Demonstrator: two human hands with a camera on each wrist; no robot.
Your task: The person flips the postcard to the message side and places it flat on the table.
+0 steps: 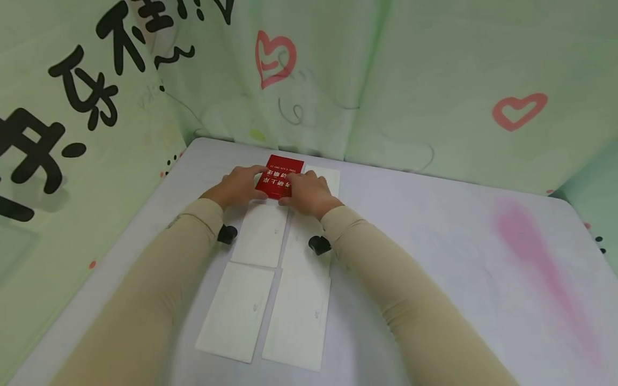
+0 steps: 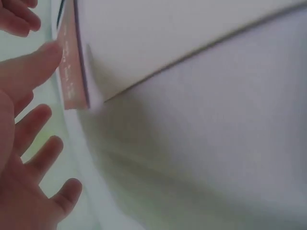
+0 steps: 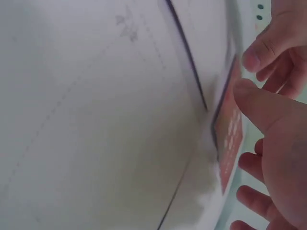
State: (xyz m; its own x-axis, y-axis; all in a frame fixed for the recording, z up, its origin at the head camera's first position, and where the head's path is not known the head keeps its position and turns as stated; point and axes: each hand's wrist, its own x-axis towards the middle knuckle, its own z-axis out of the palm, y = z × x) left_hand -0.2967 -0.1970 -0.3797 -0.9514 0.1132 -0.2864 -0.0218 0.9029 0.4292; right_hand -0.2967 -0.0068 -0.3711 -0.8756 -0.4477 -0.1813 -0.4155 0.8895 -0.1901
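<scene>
A red card (image 1: 276,187) with white lettering lies at the far end of the left column of white cards (image 1: 259,236). At its left side is my left hand (image 1: 236,186); the thumb touches the card's near left corner while the other fingers spread apart. My right hand (image 1: 310,193) rests at the right side, with a finger over the red face and the thumb by the near edge. In the left wrist view, the thumb meets the card's edge (image 2: 73,76). The card's right edge is partly hidden by my right hand.
Several white cards lie face up in two columns, including a near left card (image 1: 236,311) and a near right card (image 1: 296,321). A white tabletop (image 1: 410,241) bears a pink smear on the right. Pale green curtains (image 1: 425,64) hang behind and at the sides.
</scene>
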